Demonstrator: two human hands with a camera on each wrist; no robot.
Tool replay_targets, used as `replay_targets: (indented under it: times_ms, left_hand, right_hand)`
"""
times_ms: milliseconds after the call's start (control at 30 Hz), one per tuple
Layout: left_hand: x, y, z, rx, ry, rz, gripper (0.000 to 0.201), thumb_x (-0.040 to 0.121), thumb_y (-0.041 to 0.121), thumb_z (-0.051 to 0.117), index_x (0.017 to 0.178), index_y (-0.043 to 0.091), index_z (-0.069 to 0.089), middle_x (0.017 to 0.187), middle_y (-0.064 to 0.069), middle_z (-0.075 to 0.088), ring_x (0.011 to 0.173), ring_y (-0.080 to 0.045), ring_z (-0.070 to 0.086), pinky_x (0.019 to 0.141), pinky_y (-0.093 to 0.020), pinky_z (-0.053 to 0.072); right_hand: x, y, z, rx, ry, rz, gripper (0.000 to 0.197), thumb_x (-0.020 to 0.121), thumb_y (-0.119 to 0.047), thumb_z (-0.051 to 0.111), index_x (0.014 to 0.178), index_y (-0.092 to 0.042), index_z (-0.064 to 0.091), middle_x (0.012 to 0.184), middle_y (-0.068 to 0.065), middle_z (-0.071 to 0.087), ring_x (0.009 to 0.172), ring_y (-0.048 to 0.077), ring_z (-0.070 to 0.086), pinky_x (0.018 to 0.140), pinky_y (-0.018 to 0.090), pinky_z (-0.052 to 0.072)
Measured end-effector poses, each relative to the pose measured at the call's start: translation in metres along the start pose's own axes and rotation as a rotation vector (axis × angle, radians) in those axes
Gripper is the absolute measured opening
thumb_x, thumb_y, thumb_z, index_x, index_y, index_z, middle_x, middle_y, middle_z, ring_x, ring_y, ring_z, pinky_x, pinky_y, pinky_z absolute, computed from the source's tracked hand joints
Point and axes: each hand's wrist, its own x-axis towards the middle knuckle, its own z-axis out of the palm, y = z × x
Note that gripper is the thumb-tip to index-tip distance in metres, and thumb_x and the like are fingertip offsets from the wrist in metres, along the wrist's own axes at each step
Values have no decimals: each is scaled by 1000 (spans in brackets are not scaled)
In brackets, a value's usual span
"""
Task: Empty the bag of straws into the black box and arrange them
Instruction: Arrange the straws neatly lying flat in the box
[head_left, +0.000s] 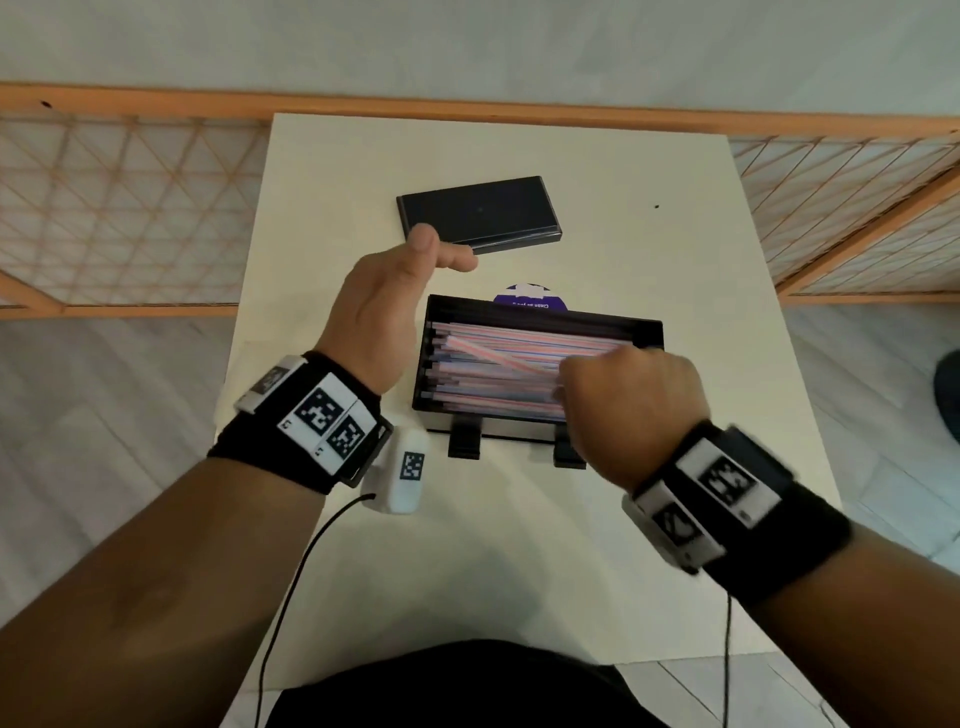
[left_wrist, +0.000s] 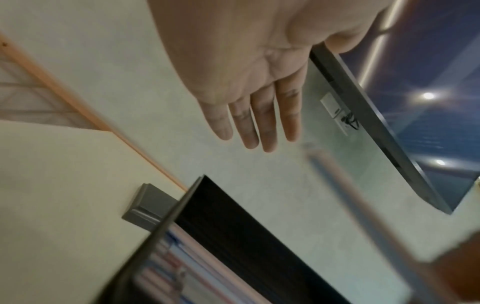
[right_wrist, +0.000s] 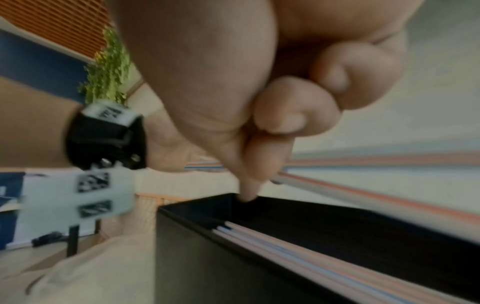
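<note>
1. Straws, striped pink and blue, are lying lengthwise in the black box, which is sitting on the cream table; one pink straw is lying slanted across the others.
2. I am seeing my right hand curled over the box's right end, thumb and forefinger pinching straw ends in the right wrist view, blocking that end from the head camera.
3. My left hand is hovering just left of the box, fingers straight and together, holding nothing.
4. Beyond the box, a flat black lid is lying on the table.
5. Behind the box's far wall, a purple and white label is peeking out; its writing is too small to read.
6. Square black-and-white markers are showing on both wristbands.
</note>
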Motion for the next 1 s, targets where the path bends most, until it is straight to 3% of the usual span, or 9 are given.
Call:
replay_targets:
  times_ms: [67,133,200,300,433,533,733,933,1000]
  left_hand:
    - [-1,5,6,109,-41,58,61,96,60,27,110,23,72,117,10,71,117,0,61,109,-28,42]
    - [-5,8,17,232,-135,82,52,90,58,41,111,19,70,109,10,68,105,-3,62,94,-20,45]
    - [-9,5,30,474,-325,90,59,75,57,55,118,17,64,113,6,63,106,-12,58,94,-26,45]
    - [-15,-5,50,1062,-579,138,90,61,70,48,135,19,48,137,1,54,125,-21,48,107,-41,40]
    - [-29,-8,60,1309,-668,97,103,65,74,53,149,18,32,157,-6,35,146,-28,29,118,-51,23]
    - [-49,-7,62,1301,-700,11,98,71,65,61,150,18,27,160,-8,28,149,-29,22,119,-50,23]
    - [-35,1,76,1222,-715,-85,98,65,65,71,143,19,34,145,-2,43,136,-25,40,115,-48,33]
    - [-45,-5,78,1179,-640,-79,68,75,50,70,132,25,46,131,1,58,122,-25,58,110,-44,40]
    - [-49,-7,79,1158,-625,-81,68,75,51,69,134,25,45,132,0,59,124,-25,57,111,-44,40]
  right_hand:
    - [17,2,6,99,-55,5,40,85,-60,55,100,-23,56,89,0,67,79,28,65,61,31,40]
    - [26,4,18,190,-66,0,75,71,-86,40,111,-25,55,99,-3,62,90,23,60,72,34,49]
    - [30,8,36,198,-120,5,103,53,-98,30,122,-25,52,113,-2,57,106,24,53,91,44,49]
    - [34,7,56,189,-231,47,124,41,-98,32,139,-21,37,133,1,46,122,29,45,105,54,38]
    - [29,6,72,204,-253,17,103,56,-82,53,139,-24,35,136,0,44,125,29,44,105,51,38]
    - [16,4,75,185,-269,-36,94,62,-75,60,138,-25,36,136,-2,45,127,26,44,107,50,37]
    - [25,-1,75,224,-278,-14,105,57,-72,62,144,-21,32,142,-2,42,132,26,40,112,56,29]
    - [21,-1,75,228,-280,-31,80,63,-69,60,129,-27,47,127,-6,60,118,25,56,107,50,37]
    - [19,-2,75,242,-271,-31,83,62,-66,60,133,-27,44,132,-4,58,122,26,55,110,49,36]
